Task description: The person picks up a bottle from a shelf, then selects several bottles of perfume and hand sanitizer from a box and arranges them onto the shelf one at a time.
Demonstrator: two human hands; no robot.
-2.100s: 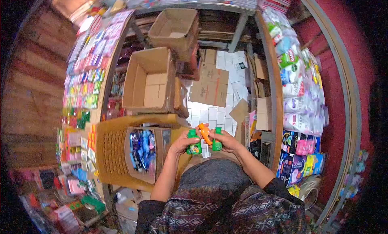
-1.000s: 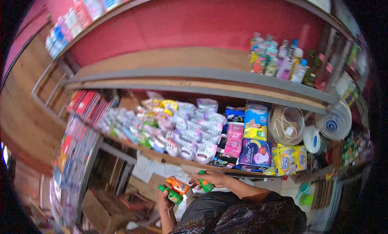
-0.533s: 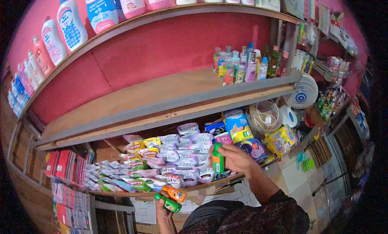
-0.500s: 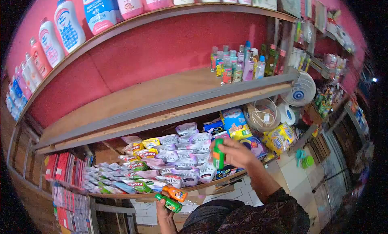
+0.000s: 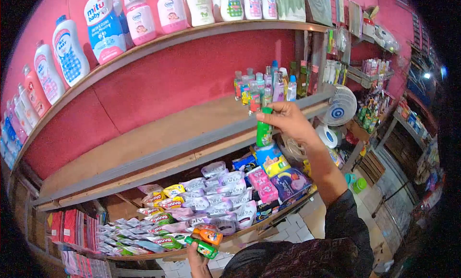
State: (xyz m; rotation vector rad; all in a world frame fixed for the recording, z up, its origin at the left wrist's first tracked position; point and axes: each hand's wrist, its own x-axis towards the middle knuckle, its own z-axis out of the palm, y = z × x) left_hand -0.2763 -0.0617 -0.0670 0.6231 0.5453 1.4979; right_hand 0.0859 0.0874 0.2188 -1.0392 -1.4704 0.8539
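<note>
My right hand (image 5: 289, 119) is raised in front of the middle shelf's front edge, with thumb and fingers closed on the top of a small green bottle (image 5: 263, 133). The bottle hangs upright. Low in front of the bottom shelf, my left hand (image 5: 196, 261) is wrapped round another green bottle (image 5: 205, 250), with an orange bottle (image 5: 209, 236) lying against it. Several small bottles (image 5: 267, 88) of perfume or cologne stand at the right end of the middle shelf (image 5: 158, 122), just beyond my right hand.
Refill pouches (image 5: 216, 201) lie in rows on the bottom shelf, with a pink pack (image 5: 262, 184) to their right. Large baby-care bottles (image 5: 103, 28) line the top shelf. A grey rail (image 5: 192, 153) runs along the middle shelf's front. A fan (image 5: 338, 107) stands at the right.
My right hand has risen with its green bottle from above the pouches to the middle shelf's edge. My left hand still holds its bottles, and the view has shifted slightly.
</note>
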